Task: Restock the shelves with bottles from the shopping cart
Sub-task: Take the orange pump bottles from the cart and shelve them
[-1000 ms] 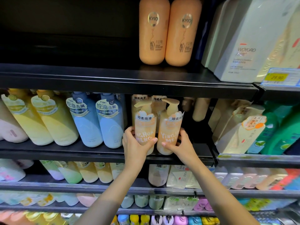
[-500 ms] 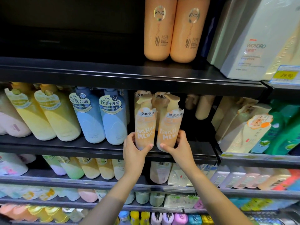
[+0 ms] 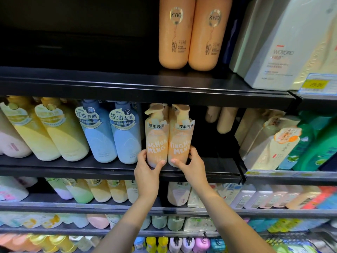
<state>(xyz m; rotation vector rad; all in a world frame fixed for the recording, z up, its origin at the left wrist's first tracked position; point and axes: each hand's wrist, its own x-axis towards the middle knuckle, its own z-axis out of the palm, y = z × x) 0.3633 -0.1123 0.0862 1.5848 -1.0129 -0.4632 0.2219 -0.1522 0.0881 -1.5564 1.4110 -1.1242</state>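
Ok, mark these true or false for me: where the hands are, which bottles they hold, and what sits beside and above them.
1. Each hand grips one orange pump bottle: left hand, left pump bottle; right hand, right pump bottle. True.
2. The two touch side by side. True.
3. Green bottles stand directly to their left. False: blue bottles.
4. The KYIO bottles share their shelf. False: they stand one shelf up.
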